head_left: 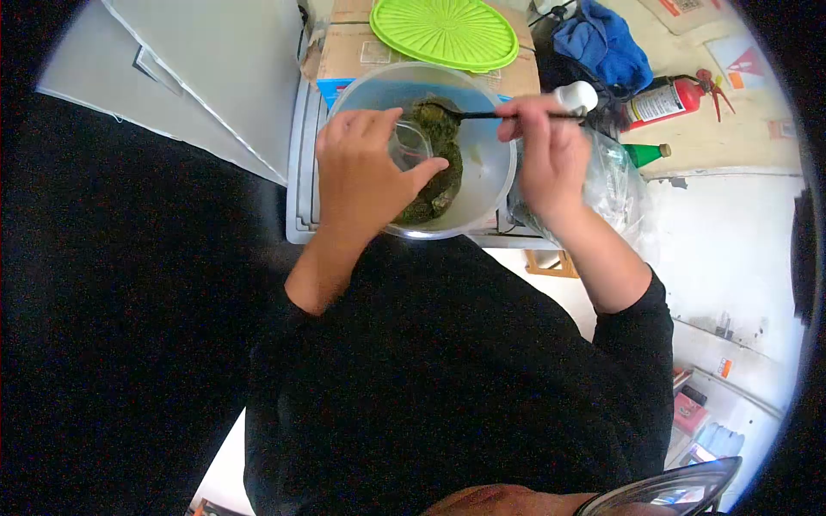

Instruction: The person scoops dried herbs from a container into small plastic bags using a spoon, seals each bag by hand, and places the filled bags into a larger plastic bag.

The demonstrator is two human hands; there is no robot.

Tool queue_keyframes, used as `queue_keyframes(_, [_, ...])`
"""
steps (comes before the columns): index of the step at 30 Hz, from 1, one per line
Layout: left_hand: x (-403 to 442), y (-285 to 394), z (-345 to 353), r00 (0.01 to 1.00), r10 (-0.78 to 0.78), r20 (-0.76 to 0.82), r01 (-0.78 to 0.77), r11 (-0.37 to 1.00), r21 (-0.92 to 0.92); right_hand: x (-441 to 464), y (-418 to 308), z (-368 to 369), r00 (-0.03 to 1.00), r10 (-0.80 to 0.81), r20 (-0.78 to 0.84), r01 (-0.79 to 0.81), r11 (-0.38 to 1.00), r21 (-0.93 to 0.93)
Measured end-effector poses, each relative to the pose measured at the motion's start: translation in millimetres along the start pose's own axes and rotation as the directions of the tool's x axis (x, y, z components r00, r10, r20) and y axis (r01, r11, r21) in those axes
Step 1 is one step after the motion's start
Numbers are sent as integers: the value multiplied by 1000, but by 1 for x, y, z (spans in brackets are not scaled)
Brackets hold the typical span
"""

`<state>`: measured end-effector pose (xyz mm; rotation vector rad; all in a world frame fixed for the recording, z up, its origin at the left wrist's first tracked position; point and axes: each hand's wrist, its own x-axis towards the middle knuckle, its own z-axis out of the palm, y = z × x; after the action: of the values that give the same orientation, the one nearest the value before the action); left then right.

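Upper centre shows two hands (366, 168) (551, 150), one spoon (478, 114), one cup (410, 148), one tub (492, 172), one lid (443, 33); upper right, one extinguisher (669, 105).

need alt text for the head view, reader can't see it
A person's left hand holds a small clear container and their right hand a black spoon, both at a large translucent tub holding green mush. Beyond the tub, a bright green lid lies on a cardboard box.
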<state>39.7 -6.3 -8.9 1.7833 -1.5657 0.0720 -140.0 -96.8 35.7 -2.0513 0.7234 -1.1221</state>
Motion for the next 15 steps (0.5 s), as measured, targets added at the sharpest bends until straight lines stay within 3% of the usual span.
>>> queue_keyframes(1, [0,2,3,1000,10,-11,-10,1000,12,-5,0,1,988,-148,31,151,980,-127])
queue_keyframes(3, [0,5,7,999,29,-29,-28,999,37,-13,6,4,932,-355,80,362,924,-126])
queue_keyframes(5, [-1,5,11,1000,10,-29,-9,999,46,-15,6,5,806,-566,174,591,784,-189])
queue_keyframes(9, [-2,2,14,1000,4,-26,-2,998,64,-20,-5,4,764,-590,263,642,738,-209])
queue_keyframes(13, [-2,3,8,1000,-11,-24,11,1000,9,-23,4,6,931,-343,126,365,884,-291])
queue_keyframes(14, [-1,3,4,999,-4,-33,4,1000,9,-23,1,6,974,-82,211,148,936,-319])
queue_keyframes(15, [-1,3,2,999,3,-39,-2,1000,9,-24,2,6,960,-22,280,120,933,-338])
